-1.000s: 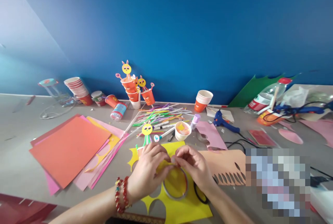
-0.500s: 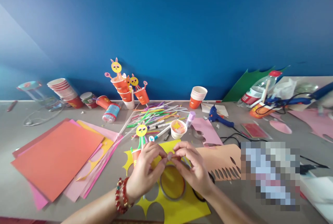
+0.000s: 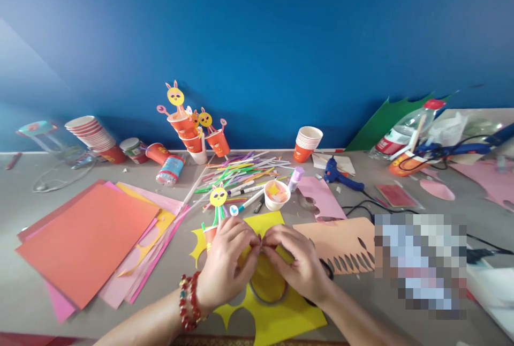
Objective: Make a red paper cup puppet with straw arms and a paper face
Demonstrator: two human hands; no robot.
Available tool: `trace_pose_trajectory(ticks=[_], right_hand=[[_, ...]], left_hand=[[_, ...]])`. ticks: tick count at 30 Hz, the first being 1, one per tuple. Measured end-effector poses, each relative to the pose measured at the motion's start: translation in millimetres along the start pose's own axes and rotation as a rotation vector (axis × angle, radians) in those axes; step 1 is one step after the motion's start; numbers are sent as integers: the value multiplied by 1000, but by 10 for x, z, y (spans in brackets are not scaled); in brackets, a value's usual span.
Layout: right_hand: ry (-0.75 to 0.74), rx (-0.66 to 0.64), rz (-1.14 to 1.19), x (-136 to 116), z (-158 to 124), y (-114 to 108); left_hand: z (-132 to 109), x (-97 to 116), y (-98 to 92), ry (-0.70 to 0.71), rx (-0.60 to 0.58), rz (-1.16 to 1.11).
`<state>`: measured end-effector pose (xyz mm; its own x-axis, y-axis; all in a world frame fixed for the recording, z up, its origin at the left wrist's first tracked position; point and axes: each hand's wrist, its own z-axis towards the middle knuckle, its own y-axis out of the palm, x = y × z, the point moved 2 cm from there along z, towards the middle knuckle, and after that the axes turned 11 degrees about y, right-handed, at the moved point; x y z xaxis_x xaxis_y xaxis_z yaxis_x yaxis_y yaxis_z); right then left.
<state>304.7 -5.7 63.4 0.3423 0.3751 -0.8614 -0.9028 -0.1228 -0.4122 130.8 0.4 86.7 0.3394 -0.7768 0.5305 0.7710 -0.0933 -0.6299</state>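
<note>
Both hands meet over a yellow sheet with round cut-outs. My left hand, with red beads at the wrist, pinches at its fingertips; my right hand pinches right against it. What lies between the fingertips is too small and hidden to name. Below them a grey ring rests on the yellow sheet, partly covered by the hands. Just behind my left hand stands an orange cup figure with a yellow bunny face. A white cup of paper pieces is behind the hands.
Coloured sheets lie at the left. Behind are straws, bunny cups and stacked cups. A blue glue gun, peach paper and a bottle are at the right. Dark scissors handles show beside my right hand.
My fingertips have drawn closer together, and the small pale piece seen between them before is now hidden. The hands cover more of the grey ring. The camera view has shifted slightly.
</note>
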Motion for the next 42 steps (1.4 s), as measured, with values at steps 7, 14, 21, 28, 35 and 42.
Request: trace_pose_trajectory(ticks=[7,14,21,28,35,42], right_hand=[[15,-40,-7,5,-8,-5],[16,-58,13,3,-7,-7],[18,-54,2,16,-6,-1],[23,-43,-2,31,-12,-3],[25,-52,-6,5,-6,-15],[18,-64,19,-30,14,-32]], left_hand=[[3,-3,12,11,-38,-3],[13,8,17,24,-43,2],[29,23,16,33,-48,15],[21,29,19,30,-47,18],[26,23,21,20,-51,14],[4,12,26,6,-43,-20]])
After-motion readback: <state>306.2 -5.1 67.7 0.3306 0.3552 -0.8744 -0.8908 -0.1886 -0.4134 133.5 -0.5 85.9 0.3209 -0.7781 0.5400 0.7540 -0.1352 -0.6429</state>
